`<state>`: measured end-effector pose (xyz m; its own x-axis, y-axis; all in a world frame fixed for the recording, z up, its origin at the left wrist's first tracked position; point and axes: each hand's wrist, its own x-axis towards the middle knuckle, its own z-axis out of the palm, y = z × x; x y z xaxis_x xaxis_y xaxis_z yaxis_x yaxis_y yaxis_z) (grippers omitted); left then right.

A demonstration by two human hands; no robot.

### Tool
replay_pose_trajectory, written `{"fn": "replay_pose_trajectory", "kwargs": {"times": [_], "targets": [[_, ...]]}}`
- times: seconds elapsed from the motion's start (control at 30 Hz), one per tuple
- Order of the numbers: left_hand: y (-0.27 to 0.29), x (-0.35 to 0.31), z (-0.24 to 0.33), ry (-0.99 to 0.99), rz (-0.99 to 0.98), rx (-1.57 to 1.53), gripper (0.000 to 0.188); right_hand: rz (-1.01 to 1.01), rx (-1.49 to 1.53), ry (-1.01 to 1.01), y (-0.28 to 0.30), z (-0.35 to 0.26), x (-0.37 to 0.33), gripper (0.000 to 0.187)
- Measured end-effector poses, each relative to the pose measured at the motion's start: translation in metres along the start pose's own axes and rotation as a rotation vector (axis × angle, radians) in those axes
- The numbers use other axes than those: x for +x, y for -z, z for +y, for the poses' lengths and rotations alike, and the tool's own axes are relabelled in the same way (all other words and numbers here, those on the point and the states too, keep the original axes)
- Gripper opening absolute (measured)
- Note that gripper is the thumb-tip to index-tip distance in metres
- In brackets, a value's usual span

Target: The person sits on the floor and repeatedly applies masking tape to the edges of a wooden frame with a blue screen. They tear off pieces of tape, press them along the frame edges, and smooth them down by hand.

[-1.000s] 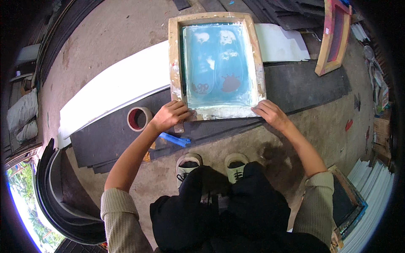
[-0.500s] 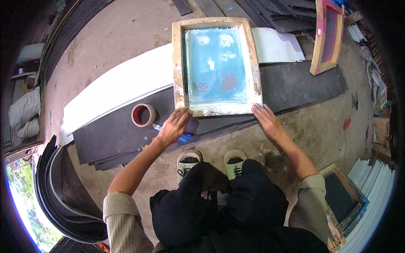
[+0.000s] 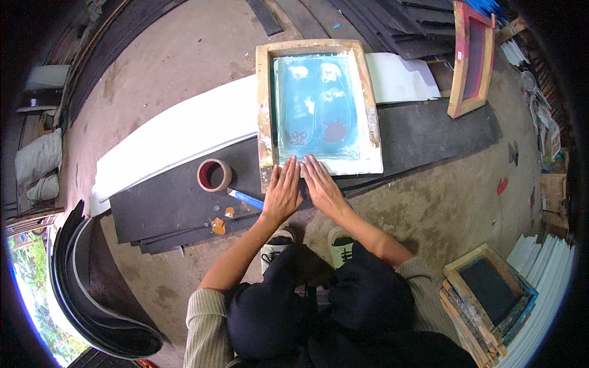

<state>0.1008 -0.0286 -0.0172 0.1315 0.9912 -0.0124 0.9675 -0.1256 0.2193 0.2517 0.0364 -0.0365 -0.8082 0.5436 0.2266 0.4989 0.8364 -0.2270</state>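
Note:
A wooden silk-screen frame with blue mesh lies across the dark and white sheets on the floor. Pale and purplish cartoon shapes show in the mesh. On the frame's near bar rest the fingers of my left hand, stretched out. My right hand lies close beside it, its fingers also extended on that bar. Neither hand is wrapped around anything. Left of my left hand are a roll of tape and a slim blue tool, perhaps a cutter, partly hidden by that hand.
Beneath the frame are black sheets and a white sheet. A red-stained wooden frame stands at the far right. More frames are stacked at the near right beside white sheets. Curved black sheets stand at left.
My hands have moved inward from the near corners of the silk-screen frame to the middle of its near bar. The blue tool and small brown scraps near the tape now show more.

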Motion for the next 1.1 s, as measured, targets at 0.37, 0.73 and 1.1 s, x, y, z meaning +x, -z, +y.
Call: {"fn": "replay_pose_trajectory", "kwargs": {"times": [0.37,0.73,1.1], "targets": [[0.007,-0.017,0.000,0.125,-0.003,0.244,0.085,0.024,-0.089,-0.159,0.048,0.073,-0.064,0.055],[-0.028,0.014,-0.064,0.449,0.482,-0.668,0.051,0.153,-0.021,-0.329,0.022,0.060,-0.003,0.012],[-0.028,0.018,-0.057,0.564,0.486,-0.919,0.045,0.169,0.376,-0.107,-0.021,-0.005,0.063,0.006]]}}
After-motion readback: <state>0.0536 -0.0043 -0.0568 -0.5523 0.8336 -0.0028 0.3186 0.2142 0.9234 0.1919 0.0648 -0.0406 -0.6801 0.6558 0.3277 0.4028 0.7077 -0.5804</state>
